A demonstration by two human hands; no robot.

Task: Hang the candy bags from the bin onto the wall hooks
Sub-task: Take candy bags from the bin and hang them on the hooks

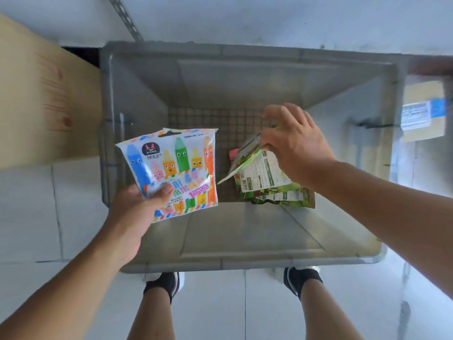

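Observation:
A grey plastic bin [245, 262] stands on the floor below me. My left hand [137, 212] grips the lower corner of a white candy bag [179, 165] printed with coloured pencil figures, held above the bin's left side. My right hand [294, 143] reaches into the bin and pinches the top edge of a green candy bag [262, 173], lifting it at a tilt. More green bags [286, 200] and a pink one [232, 153] lie beneath it on the bin's gridded bottom. No wall hooks are in view.
A wooden board or box [44, 99] stands to the left of the bin. A cardboard box with a blue label [424, 111] sits to the right. A perforated metal rail [126, 18] runs up the wall behind. My feet [166, 280] stand on floor tiles at the bin's near rim.

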